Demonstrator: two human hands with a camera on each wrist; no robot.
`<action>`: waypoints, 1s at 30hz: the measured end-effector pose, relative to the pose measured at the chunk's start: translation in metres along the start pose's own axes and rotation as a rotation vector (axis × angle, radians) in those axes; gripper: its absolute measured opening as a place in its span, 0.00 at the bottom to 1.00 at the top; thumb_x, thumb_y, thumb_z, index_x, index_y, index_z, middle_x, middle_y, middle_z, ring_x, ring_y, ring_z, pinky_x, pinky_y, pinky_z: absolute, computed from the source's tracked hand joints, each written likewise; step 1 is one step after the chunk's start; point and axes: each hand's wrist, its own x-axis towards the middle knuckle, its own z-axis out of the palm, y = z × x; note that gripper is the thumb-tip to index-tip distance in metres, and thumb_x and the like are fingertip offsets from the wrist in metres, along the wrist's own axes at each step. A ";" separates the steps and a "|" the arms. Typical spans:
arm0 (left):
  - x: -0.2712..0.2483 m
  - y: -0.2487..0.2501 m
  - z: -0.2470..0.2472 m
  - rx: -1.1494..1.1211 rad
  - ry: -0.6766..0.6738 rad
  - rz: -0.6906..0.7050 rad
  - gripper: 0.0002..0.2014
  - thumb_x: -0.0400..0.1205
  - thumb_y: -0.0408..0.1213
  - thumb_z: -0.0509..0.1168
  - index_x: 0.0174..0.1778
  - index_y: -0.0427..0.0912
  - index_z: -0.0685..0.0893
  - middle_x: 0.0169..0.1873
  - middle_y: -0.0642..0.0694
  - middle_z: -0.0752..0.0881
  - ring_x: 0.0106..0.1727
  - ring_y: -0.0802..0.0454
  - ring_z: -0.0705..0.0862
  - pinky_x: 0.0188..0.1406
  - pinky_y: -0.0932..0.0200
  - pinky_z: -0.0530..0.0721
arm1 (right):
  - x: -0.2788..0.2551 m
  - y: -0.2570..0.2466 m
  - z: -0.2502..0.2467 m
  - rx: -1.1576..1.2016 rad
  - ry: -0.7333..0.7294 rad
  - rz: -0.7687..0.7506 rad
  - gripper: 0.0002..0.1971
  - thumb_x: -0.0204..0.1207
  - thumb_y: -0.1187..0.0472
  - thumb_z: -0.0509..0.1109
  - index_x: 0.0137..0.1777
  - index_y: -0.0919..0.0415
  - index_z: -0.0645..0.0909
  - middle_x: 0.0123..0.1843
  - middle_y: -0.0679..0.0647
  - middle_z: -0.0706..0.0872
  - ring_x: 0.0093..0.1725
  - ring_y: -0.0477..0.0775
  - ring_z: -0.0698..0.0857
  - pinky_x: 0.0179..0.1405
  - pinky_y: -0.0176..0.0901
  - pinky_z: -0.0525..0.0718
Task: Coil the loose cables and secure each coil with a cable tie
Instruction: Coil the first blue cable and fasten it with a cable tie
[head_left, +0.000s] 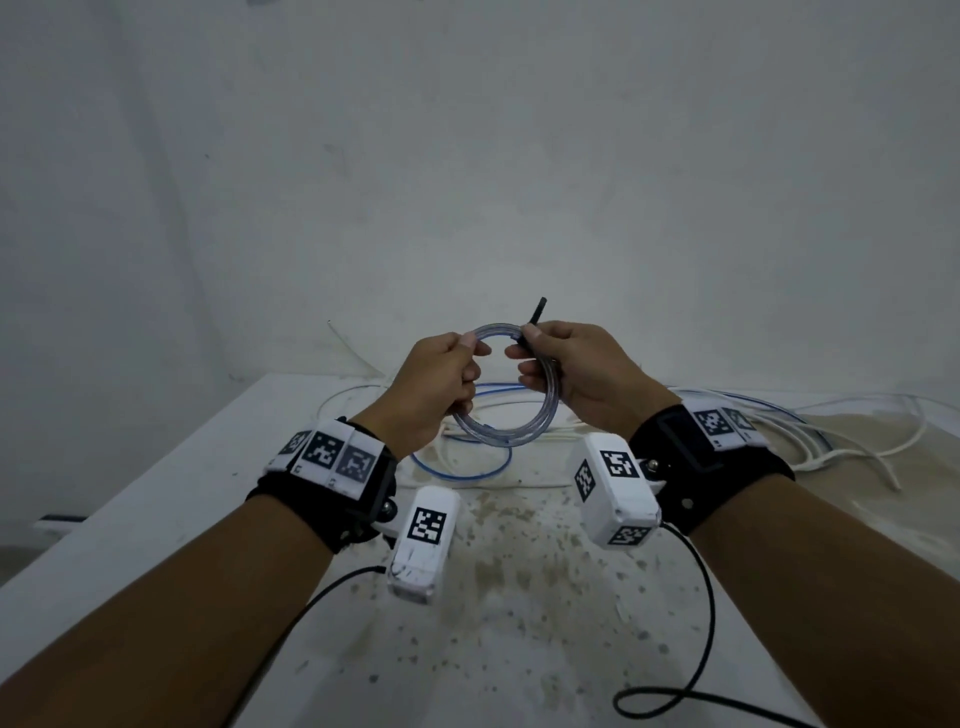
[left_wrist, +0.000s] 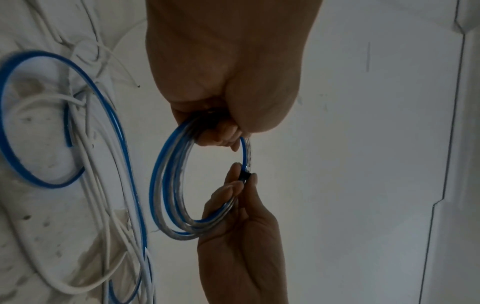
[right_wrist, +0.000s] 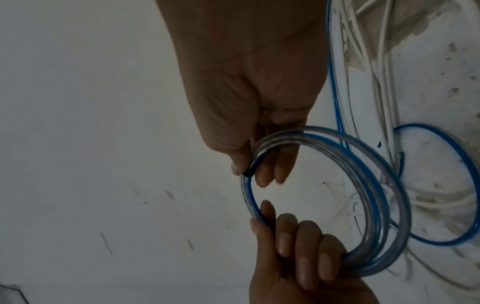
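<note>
Up above the table (head_left: 156, 499), my left hand (head_left: 434, 387) grips the cable coil (head_left: 506, 436) at nine o'clock while my right hand (head_left: 582, 371) pinches the black tie (head_left: 535, 317) at one o'clock, so I should pull it snug.

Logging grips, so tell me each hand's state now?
Left hand: gripping the clear-and-blue coiled cable.
Right hand: pinching the black cable tie against it.

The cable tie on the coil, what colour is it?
Black cable tie, pinched by the right hand; clearest in the head view.

left hand (head_left: 435, 384): raised, fingers curled | right hand (head_left: 582, 371): raised, pinch grip
</note>
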 end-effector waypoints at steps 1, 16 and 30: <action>-0.001 0.001 -0.001 -0.052 -0.002 -0.019 0.14 0.90 0.41 0.55 0.49 0.38 0.81 0.25 0.49 0.72 0.21 0.56 0.70 0.22 0.62 0.75 | 0.002 0.000 0.002 0.007 0.015 -0.014 0.07 0.85 0.64 0.66 0.49 0.67 0.83 0.44 0.60 0.89 0.30 0.47 0.83 0.34 0.37 0.86; -0.008 -0.002 -0.078 -0.232 0.270 -0.102 0.13 0.92 0.38 0.51 0.47 0.39 0.77 0.24 0.50 0.69 0.19 0.57 0.64 0.21 0.64 0.71 | 0.028 0.008 0.058 -0.169 -0.171 0.082 0.11 0.80 0.60 0.73 0.59 0.65 0.86 0.49 0.55 0.93 0.45 0.53 0.91 0.49 0.48 0.91; 0.019 -0.053 -0.264 -0.137 0.352 -0.409 0.21 0.86 0.52 0.62 0.61 0.37 0.79 0.56 0.36 0.80 0.52 0.40 0.83 0.59 0.46 0.83 | 0.163 0.105 0.236 -0.139 -0.172 0.257 0.06 0.80 0.64 0.73 0.47 0.68 0.86 0.40 0.59 0.87 0.36 0.53 0.85 0.41 0.46 0.89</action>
